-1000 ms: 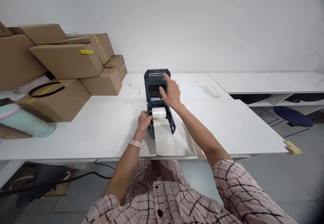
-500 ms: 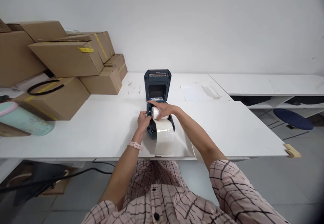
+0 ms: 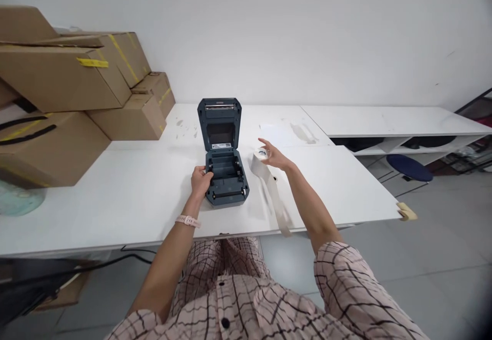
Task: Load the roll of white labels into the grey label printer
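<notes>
A dark blue-grey label printer (image 3: 222,151) is standing near the front edge of the white bench (image 3: 126,196), its lid leaning back and its recessed bay and front roller showing; just to its right, a white label roll (image 3: 257,157) is displaying its round core, while a pale label strip (image 3: 275,194) is trailing from it, the tip reaching the front edge. Toward the left edge, a translucent teal bottle (image 3: 19,199) is sitting partly out of view, a black strap (image 3: 28,136) is curving across a low box, and yellow-taped cardboard boxes (image 3: 61,76) are filling the rear left corner. Nearer the rear edge, behind the roll, a white sheet (image 3: 274,134) is lying flat beside a worn patch (image 3: 302,133); a yellowish guard (image 3: 406,212) is covering the front right corner, and beyond the right edge a dark blue stool (image 3: 409,167) is standing. The left hand (image 3: 200,181), its wrist wearing a pink wristband (image 3: 187,220), is pinching the printer's left rim, thumb on top. The right hand (image 3: 275,156) is stretching its index finger above the roll while partly hiding the roll's right side; whether the other fingers are gripping it, I cannot tell.
</notes>
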Motion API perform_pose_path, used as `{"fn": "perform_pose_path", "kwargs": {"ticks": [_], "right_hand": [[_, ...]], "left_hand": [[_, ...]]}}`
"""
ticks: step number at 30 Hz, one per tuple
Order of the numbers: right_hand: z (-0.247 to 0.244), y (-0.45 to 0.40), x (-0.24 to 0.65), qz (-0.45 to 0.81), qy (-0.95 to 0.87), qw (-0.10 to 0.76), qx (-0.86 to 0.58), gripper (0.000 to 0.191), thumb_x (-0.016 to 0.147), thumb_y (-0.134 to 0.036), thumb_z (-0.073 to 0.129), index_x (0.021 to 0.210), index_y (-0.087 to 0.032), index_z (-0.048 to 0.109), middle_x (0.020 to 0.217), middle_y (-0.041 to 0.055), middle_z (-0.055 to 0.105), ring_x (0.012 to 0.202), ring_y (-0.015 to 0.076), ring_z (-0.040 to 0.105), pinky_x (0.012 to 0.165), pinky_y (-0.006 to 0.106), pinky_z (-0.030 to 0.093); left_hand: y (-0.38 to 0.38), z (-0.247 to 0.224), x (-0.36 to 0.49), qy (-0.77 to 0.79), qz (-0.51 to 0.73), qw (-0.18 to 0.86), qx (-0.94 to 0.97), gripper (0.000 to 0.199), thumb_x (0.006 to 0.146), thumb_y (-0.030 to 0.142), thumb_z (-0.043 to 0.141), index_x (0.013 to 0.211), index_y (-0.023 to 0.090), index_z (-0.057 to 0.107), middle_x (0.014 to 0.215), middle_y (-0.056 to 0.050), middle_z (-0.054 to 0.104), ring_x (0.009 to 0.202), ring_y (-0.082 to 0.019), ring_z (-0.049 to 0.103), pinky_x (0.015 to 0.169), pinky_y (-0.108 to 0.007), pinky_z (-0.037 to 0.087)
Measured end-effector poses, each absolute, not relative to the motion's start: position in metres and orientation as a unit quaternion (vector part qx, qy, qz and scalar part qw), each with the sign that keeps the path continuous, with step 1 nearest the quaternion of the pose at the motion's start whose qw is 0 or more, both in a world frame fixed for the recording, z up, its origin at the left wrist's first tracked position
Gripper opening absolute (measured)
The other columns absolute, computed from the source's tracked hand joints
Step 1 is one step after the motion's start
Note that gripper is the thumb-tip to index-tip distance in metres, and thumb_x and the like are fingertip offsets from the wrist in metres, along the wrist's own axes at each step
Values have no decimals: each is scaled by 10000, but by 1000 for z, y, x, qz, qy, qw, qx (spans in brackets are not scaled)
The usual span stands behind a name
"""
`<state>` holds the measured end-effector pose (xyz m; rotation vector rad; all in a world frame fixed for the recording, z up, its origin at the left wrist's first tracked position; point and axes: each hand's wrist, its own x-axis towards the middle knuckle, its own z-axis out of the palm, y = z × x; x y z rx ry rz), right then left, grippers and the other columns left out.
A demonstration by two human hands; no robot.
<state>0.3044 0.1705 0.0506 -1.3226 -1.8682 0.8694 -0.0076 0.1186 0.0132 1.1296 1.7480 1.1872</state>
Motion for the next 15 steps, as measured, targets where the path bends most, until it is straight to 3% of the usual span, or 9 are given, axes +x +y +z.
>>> {"fn": "perform_pose_path", "kwargs": {"ticks": [4,8,11,15], "right_hand": [[27,170,307,342,-693,350,-530,972,639,-176,705,1530,-165,316,1348,163,569,1171,245,593,964,408,505],[28,142,334,388,-663,390,-508,997,682,-303,756,1548,-236,267,1480,159,486,1338,256,504,1085,473,414],[27,106,354,450,-661,369,-473,755,760,-378,710,1458,-290,434,1499,126,494,1373,250,477,1063,489,435],[23,69,354,483,-689,260,-474,459,779,-427,706,1190,-224,671,1270,111,669,1048,252,660,910,452,524]], "left_hand": [[117,15,-7,676,464,369,438,355,650,197,604,1003,172,587,636,57,468,607,-133,494,604,-254,417],[118,14,-7,675,470,365,436,360,645,203,597,1003,170,590,637,56,462,606,-130,484,602,-251,414],[119,11,-7,676,470,371,429,375,638,207,596,1011,173,591,619,64,456,581,-123,469,582,-247,394],[118,11,-6,669,478,377,426,390,633,202,605,1021,167,590,619,64,456,579,-121,468,574,-247,375]]}}
